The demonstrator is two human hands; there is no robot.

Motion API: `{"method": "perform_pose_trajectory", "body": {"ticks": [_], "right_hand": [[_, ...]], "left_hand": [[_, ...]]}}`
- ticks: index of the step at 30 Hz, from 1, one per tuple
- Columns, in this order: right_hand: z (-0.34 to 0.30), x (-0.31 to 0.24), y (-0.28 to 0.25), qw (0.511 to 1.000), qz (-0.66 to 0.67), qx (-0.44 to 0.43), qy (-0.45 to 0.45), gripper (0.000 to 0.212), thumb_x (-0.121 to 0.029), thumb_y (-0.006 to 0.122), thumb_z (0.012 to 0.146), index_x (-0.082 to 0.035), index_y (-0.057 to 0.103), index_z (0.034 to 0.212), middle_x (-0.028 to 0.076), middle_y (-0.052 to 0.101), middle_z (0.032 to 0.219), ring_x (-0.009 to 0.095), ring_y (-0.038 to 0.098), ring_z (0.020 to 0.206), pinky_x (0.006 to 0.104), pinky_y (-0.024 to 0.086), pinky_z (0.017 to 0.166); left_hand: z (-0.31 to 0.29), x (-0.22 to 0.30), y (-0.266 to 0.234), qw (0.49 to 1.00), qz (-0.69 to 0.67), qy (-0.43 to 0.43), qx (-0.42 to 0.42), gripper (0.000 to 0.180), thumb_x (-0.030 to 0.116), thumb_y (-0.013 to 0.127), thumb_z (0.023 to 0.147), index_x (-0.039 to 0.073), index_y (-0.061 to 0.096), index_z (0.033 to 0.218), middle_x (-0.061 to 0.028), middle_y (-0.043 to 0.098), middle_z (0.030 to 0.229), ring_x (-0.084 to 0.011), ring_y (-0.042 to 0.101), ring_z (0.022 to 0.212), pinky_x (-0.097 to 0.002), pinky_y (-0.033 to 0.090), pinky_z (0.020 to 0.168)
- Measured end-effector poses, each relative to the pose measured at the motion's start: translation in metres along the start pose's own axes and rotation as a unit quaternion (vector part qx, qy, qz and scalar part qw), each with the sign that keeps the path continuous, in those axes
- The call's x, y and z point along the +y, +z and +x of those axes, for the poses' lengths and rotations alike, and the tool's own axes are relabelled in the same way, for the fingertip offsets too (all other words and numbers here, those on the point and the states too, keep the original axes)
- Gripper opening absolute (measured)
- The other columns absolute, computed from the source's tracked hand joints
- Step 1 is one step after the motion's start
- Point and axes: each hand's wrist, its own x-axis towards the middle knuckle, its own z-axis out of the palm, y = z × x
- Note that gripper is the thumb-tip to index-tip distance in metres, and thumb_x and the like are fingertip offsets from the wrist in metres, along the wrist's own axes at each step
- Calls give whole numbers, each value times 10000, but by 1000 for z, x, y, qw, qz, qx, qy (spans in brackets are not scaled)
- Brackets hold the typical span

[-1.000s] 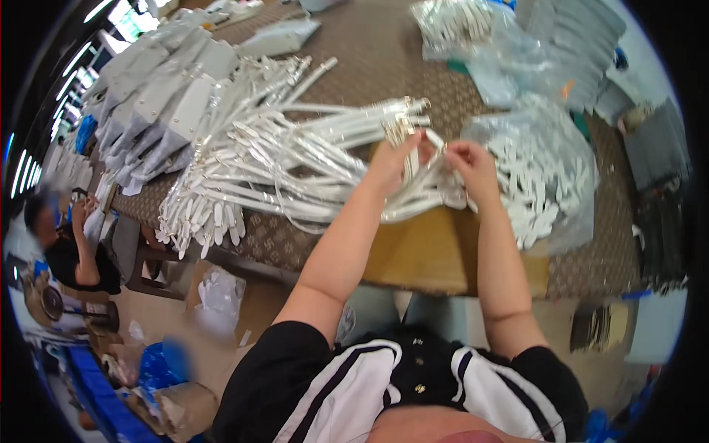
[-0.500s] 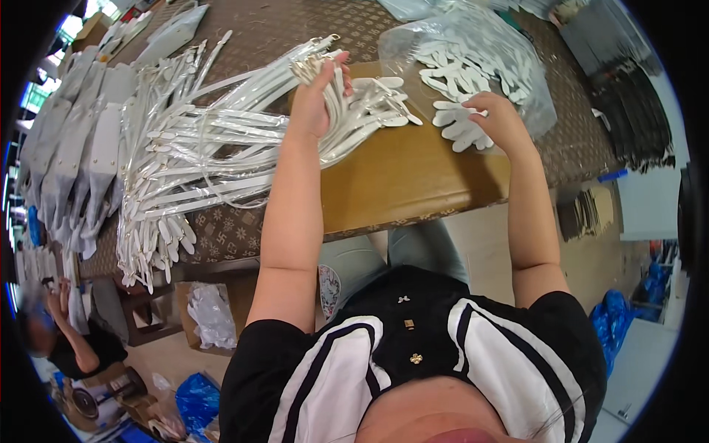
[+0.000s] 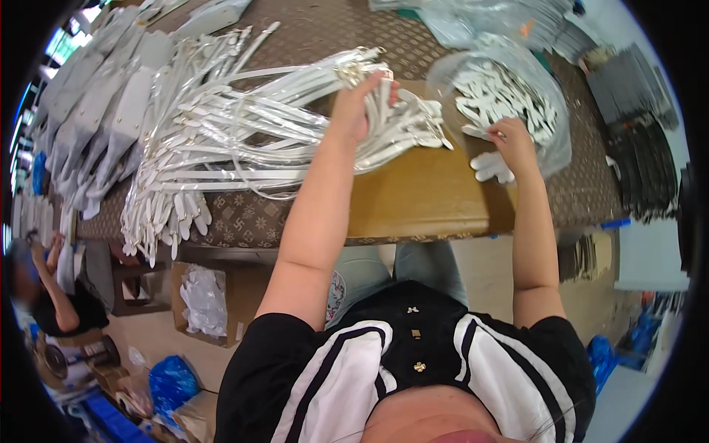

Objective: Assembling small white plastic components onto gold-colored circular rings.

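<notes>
My left hand [image 3: 356, 111] is closed round a bundle of white straps [image 3: 384, 111] with gold-coloured buckles, near their buckle ends. More white straps in clear film [image 3: 244, 125] stretch to the left across the table. To the right, my right hand [image 3: 515, 145] pinches one short white tab [image 3: 476, 133] with a rounded end. Just below it lie a few loose white tabs [image 3: 487, 164], partly hidden by that hand. Behind them an opened clear plastic bag [image 3: 563, 140] holds a heap of similar white tabs [image 3: 502, 96].
A brown board [image 3: 413, 196] lies under my hands on the patterned table [image 3: 310, 29]. Wrapped grey-white panels [image 3: 111, 111] are piled at left; dark stacked pieces [image 3: 642, 170] stand at right. On the floor is a cardboard box [image 3: 229, 310]. Another person [image 3: 63, 295] is at far left.
My right hand has taken up a white tab from beside the bag and raised it slightly. My left hand keeps its grip on the straps. The whole view has shifted.
</notes>
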Motion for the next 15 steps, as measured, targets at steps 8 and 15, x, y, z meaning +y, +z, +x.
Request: {"method": "perform_pose_trajectory", "body": {"ticks": [8,15], "right_hand": [[42,-34,-9,993,52,-6,102,93,-37,561,827,0,611,897,98,616,809,211,608,714,284,457,650],[76,-114,-6,878,465,-64,91,213,-143,527,901,-28,527,1081,18,568,759,75,488,591,221,388,542]], "left_hand": [[-4,2,5,999,27,31,-31,240,98,590,850,-61,556,1026,-175,630,923,-218,628,746,-322,539,673],[-10,3,7,995,65,5,-74,233,100,612,842,-42,559,1020,-142,630,929,-196,626,756,-313,533,682]]}}
